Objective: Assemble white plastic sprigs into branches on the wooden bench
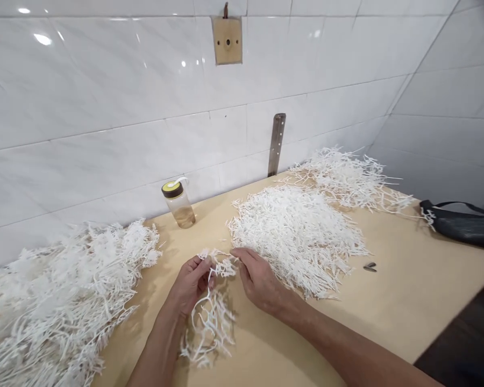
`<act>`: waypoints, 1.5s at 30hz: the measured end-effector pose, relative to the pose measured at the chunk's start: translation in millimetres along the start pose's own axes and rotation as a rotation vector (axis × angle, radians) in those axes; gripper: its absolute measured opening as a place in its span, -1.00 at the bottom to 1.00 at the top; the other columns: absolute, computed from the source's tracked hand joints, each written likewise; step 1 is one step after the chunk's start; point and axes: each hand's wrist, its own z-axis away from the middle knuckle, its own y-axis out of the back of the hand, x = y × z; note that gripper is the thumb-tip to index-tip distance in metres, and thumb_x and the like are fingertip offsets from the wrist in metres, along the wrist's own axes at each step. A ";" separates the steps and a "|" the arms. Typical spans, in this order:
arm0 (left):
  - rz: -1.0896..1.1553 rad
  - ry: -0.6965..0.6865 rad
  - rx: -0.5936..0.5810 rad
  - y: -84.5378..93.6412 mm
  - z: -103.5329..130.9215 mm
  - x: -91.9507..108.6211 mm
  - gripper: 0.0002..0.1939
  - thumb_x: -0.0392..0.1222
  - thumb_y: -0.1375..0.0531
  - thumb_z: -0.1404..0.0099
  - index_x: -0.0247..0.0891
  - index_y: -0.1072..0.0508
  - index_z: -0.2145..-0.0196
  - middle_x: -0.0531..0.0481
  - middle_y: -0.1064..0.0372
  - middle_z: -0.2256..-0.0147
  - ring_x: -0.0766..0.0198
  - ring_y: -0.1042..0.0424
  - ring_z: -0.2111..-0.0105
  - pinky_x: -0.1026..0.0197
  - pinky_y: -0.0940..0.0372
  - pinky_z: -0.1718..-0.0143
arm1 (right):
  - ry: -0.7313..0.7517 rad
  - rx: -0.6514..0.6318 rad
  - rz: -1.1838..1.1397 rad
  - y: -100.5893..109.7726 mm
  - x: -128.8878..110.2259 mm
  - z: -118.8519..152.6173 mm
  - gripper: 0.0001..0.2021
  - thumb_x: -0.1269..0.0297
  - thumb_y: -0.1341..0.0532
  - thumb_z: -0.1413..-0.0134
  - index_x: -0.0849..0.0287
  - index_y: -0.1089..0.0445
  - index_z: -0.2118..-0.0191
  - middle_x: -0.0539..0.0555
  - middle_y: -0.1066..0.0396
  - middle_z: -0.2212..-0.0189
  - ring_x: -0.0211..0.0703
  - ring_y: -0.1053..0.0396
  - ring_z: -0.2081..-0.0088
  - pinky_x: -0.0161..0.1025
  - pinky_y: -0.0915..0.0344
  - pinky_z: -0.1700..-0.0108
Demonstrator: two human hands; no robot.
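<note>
My left hand (191, 285) is closed on a white branched sprig (213, 322), thin and plastic-looking, whose forked stems dangle below the fingers over the table. At the sprig's upper right end, my right hand (260, 282) has thumb and fingertips closed together, touching or very near the white tips; what lies between them is too small to name. Just behind the right hand spreads a heap of short white pieces (294, 236). To the left of my left hand lies a large pile of white branched sprigs (64, 301).
A bottle with a yellow and dark lid (179, 207) stands near the tiled wall. Thin white stems (347, 180) form another pile at the back right. A metal strip (277, 145) leans on the wall. Small dark pieces (370, 267) and a black bag (460, 223) lie right on the tan table (411, 290).
</note>
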 end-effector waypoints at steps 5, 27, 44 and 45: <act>-0.110 -0.008 -0.095 -0.2 0.1 -5.0 -0.66 -0.10 -0.44 -0.07 -0.30 -0.36 0.53 0.12 -0.28 0.64 0.47 -0.17 0.66 0.38 -0.09 0.56 | -0.119 0.073 -0.104 5.0 -8.4 -5.7 -0.75 0.50 -0.06 -0.20 0.18 -0.40 0.08 0.14 -0.51 0.20 -0.12 -0.46 0.17 -0.15 -0.39 0.09; -0.479 0.014 -0.177 -5.5 -1.6 -7.1 -0.68 -0.09 -0.37 -0.08 -0.30 -0.36 0.35 0.18 -0.15 0.58 0.44 -0.09 0.60 0.34 -0.03 0.56 | -0.291 -0.157 -0.361 -11.9 -4.3 -36.3 -0.72 0.09 -0.13 -0.28 0.20 -0.43 0.24 0.02 -0.47 0.39 -0.24 -0.39 0.37 -0.31 -0.29 0.33; -0.321 -0.033 -0.164 -6.0 3.3 2.5 -0.63 0.03 -0.36 -0.16 -0.33 -0.39 0.31 0.12 -0.26 0.54 0.52 -0.03 0.66 0.35 0.08 0.61 | -0.548 0.021 -0.686 -21.6 16.1 -25.4 -0.79 0.20 -0.33 -0.02 0.19 -0.43 0.24 -0.04 -0.41 0.50 -0.28 -0.34 0.49 -0.30 -0.30 0.42; -0.315 -0.028 -0.174 -4.2 3.3 1.9 -0.63 0.04 -0.35 -0.17 -0.34 -0.40 0.34 0.12 -0.24 0.54 0.52 -0.02 0.65 0.34 0.09 0.61 | -0.551 0.017 -0.690 -21.8 15.4 -25.2 -0.78 0.19 -0.33 -0.02 0.19 -0.42 0.24 -0.05 -0.40 0.52 -0.28 -0.34 0.50 -0.30 -0.30 0.43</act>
